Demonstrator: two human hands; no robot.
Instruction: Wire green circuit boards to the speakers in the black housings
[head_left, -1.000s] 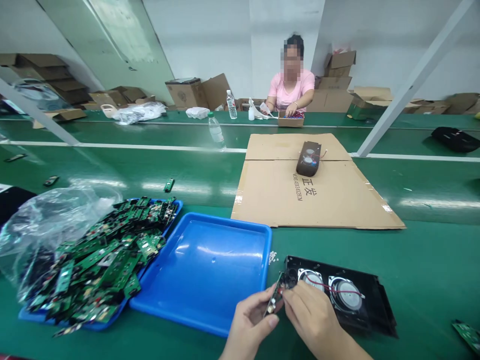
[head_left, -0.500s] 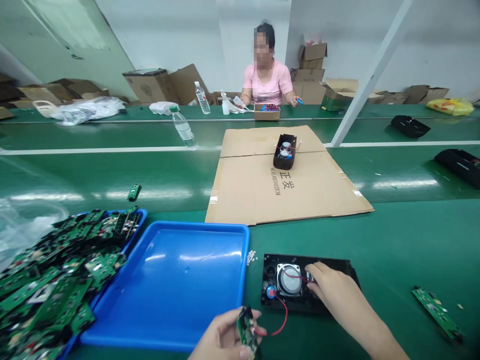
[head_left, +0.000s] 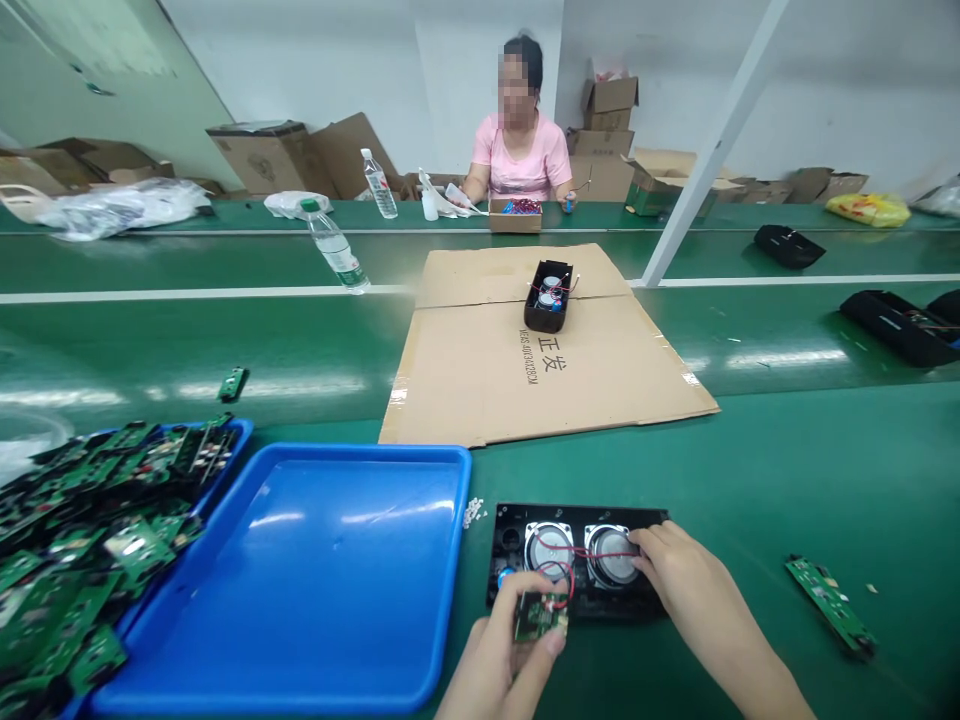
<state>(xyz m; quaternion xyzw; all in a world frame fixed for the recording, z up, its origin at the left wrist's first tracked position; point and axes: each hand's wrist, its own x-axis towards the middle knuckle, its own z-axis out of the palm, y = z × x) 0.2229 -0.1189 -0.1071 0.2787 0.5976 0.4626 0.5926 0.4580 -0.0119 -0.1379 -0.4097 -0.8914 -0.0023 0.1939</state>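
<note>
A black speaker panel (head_left: 510,520) with two round silver speakers lies on the green bench in front of me. My left hand (head_left: 502,660) pinches a small green circuit board (head_left: 538,617) at the panel's near edge; a red wire runs from it to the speakers. My right hand (head_left: 679,580) rests with curled fingers on the right speaker (head_left: 606,552) and the panel's right end.
An empty blue tray (head_left: 322,570) sits left of the panel, beside a second tray heaped with green circuit boards (head_left: 82,540). Flat cardboard (head_left: 547,350) carries another black speaker housing (head_left: 547,295). A loose board (head_left: 829,603) lies at right. A person in pink sits across the belt.
My left hand has brought the circuit board up to the panel's near edge. My right hand stayed on the panel. The view shifted, so the bench's contents sit further left.
</note>
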